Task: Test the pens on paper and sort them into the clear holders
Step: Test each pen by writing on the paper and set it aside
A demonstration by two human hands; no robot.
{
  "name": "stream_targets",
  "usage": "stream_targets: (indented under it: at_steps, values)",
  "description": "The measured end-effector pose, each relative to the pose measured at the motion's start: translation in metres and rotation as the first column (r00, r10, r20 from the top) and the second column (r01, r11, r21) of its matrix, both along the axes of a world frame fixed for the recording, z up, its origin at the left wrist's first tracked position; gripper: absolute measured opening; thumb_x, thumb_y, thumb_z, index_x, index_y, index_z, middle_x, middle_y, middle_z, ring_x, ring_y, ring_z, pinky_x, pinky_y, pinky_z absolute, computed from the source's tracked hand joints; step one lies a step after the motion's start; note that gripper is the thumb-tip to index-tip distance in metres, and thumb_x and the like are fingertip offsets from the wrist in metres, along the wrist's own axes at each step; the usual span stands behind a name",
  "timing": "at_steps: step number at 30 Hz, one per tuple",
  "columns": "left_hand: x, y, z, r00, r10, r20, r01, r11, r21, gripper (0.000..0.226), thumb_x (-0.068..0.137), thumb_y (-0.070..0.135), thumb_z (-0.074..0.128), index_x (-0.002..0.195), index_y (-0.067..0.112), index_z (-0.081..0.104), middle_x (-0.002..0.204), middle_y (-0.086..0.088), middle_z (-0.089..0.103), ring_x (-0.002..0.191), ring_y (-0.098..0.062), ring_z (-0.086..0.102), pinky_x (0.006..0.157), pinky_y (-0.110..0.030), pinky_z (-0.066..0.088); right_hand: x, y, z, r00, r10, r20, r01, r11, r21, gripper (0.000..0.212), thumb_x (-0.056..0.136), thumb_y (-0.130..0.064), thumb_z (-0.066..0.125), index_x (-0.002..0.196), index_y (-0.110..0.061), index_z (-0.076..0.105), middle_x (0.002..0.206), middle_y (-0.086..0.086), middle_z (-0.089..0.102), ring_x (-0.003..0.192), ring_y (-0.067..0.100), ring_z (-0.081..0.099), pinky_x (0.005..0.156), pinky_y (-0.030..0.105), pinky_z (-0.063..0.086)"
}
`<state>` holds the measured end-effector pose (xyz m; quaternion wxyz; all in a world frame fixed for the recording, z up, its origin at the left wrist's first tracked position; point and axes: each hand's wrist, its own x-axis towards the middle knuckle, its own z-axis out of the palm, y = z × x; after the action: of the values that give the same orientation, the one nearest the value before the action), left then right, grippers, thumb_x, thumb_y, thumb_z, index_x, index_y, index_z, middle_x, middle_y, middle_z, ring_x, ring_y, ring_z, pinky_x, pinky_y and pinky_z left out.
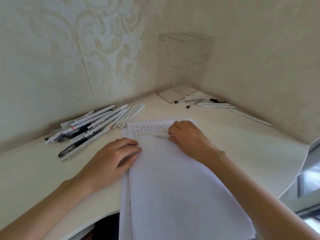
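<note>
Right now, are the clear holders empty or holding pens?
Empty, it seems: nothing shows inside the clear holders, and the pens lie loose on the desk.

Was a white corner table (225, 144). Held a big heap of pens (90, 129) on the left, paper (173, 187) in the middle, more pens (214, 105) and two little caps (188, 106) on the right — clear holders (170, 97) at the back.

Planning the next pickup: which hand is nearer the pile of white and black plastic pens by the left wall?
Left. The left hand rests on the white paper sheet's left edge, just right of the pen pile; the right hand, gripping a blurred white pen, sits farther right.
</note>
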<state>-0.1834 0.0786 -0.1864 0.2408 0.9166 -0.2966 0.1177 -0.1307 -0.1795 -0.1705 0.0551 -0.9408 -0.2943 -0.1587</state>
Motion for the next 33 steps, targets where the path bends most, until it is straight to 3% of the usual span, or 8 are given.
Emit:
stream_targets:
  at_steps: [5,11,16,20,23,25,29,33]
  values:
    - [-0.002,-0.001,-0.001,1.000,0.014,-0.009,-0.014,1.000,0.023,0.038,0.090,0.043,0.038,0.108,0.025,0.065,0.115,0.012,0.055,0.102,-0.007,0.055,0.085,-0.021,0.043,0.007,0.035,0.009,0.992,-0.120,-0.030,0.121,0.991,0.054,0.027,0.086,0.007,0.042,0.108,-0.007,0.046,0.088,0.007,0.049,0.072,0.023,0.040,0.064,0.030,0.023]
    - [-0.001,-0.001,-0.001,1.000,0.014,-0.015,-0.013,0.999,0.049,0.037,0.091,0.040,0.036,0.110,0.024,0.064,0.117,0.009,0.055,0.101,-0.012,0.056,0.085,-0.025,0.045,0.008,0.060,-0.005,0.942,-0.311,0.124,0.291,0.944,0.156,0.056,0.079,-0.071,0.035,0.058,-0.019,0.042,0.055,0.002,0.055,0.057,0.024,0.053,0.066,0.033,0.038]
    - [-0.002,-0.001,-0.001,1.000,0.023,-0.019,-0.021,0.998,0.057,0.039,0.091,0.041,0.034,0.111,0.023,0.064,0.117,0.009,0.055,0.101,-0.013,0.056,0.085,-0.025,0.044,0.008,0.058,-0.007,0.937,-0.283,0.204,0.232,0.943,0.240,0.048,0.076,-0.058,0.042,0.053,-0.017,0.031,0.044,0.000,0.043,0.049,0.023,0.046,0.065,0.030,0.021]
    - [-0.002,-0.001,-0.001,1.000,0.011,-0.011,-0.010,0.997,0.071,0.038,0.092,0.038,0.035,0.110,0.022,0.063,0.116,0.007,0.056,0.102,-0.011,0.054,0.085,-0.022,0.041,0.010,0.057,-0.007,0.938,-0.224,0.264,0.149,0.950,0.276,0.054,0.078,-0.065,0.047,0.057,-0.015,0.044,0.051,-0.001,0.049,0.051,0.021,0.047,0.061,0.031,0.034]
    - [-0.003,-0.002,0.000,1.000,0.009,-0.008,-0.009,0.997,0.074,0.038,0.091,0.038,0.036,0.110,0.020,0.064,0.115,0.005,0.057,0.103,-0.010,0.052,0.087,-0.018,0.037,0.009,0.056,0.002,0.955,-0.115,0.272,-0.014,0.903,0.429,0.034,0.084,-0.037,0.060,0.078,-0.003,0.061,0.063,0.005,0.057,0.049,0.025,0.052,0.047,0.028,0.042]
    - [-0.004,-0.003,0.000,1.000,0.007,-0.007,-0.006,0.997,0.082,0.039,0.090,0.038,0.038,0.113,0.019,0.064,0.119,0.003,0.058,0.108,-0.009,0.048,0.091,-0.017,0.033,0.005,0.056,0.012,0.971,-0.079,0.225,-0.061,0.828,0.557,0.023,0.086,-0.014,0.051,0.096,0.003,0.062,0.073,0.007,0.061,0.056,0.025,0.055,0.047,0.032,0.047]
    - [-0.005,-0.003,-0.001,1.000,-0.020,-0.008,0.021,0.990,0.139,0.040,0.090,0.039,0.039,0.119,0.021,0.060,0.128,0.002,0.055,0.118,-0.011,0.041,0.098,-0.019,0.026,-0.013,0.065,0.028,0.995,-0.083,0.057,0.022,0.728,0.685,0.043,0.088,-0.031,0.028,0.094,-0.004,0.061,0.079,0.003,0.062,0.073,0.022,0.056,0.062,0.035,0.044]
    - [-0.004,-0.004,0.000,1.000,-0.026,-0.013,0.027,0.992,0.124,0.040,0.090,0.038,0.038,0.118,0.022,0.060,0.128,0.000,0.056,0.118,-0.013,0.042,0.097,-0.022,0.027,-0.012,0.082,0.037,0.918,0.064,-0.391,0.294,0.551,0.781,0.051,0.094,-0.049,0.046,0.078,-0.004,0.064,0.067,0.007,0.067,0.063,0.015,0.062,0.064,0.037,0.051]
